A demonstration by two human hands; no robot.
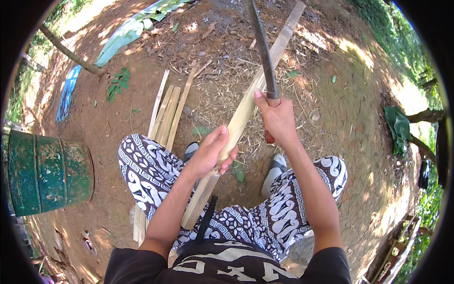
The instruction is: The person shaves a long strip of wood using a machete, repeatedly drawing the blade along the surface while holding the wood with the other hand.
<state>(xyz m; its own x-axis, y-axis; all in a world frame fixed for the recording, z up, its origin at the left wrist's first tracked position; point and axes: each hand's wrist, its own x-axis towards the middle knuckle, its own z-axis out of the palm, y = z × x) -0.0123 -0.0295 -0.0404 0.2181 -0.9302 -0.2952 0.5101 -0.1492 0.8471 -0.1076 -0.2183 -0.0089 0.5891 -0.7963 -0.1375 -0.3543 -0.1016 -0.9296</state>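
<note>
A long, pale split-bamboo strip [244,109] slants across me, from my lap up to the far right. My left hand [211,152] is wrapped round its lower part, near a node. In my right hand [279,118] is a machete [263,46], gripped by its reddish-brown handle, with the long dark blade pointing away from me. The blade lies over or beside the upper part of the strip; whether the two touch I cannot tell. My right thumb rests close to the strip's edge.
Several cut bamboo strips [169,116] lie on the ground by my left leg. Shavings [224,78] litter the soil ahead. A rusty green drum [51,171] lies at the left, with a thin trunk [71,54] beyond it. A long green leaf [125,35] stretches across the far left.
</note>
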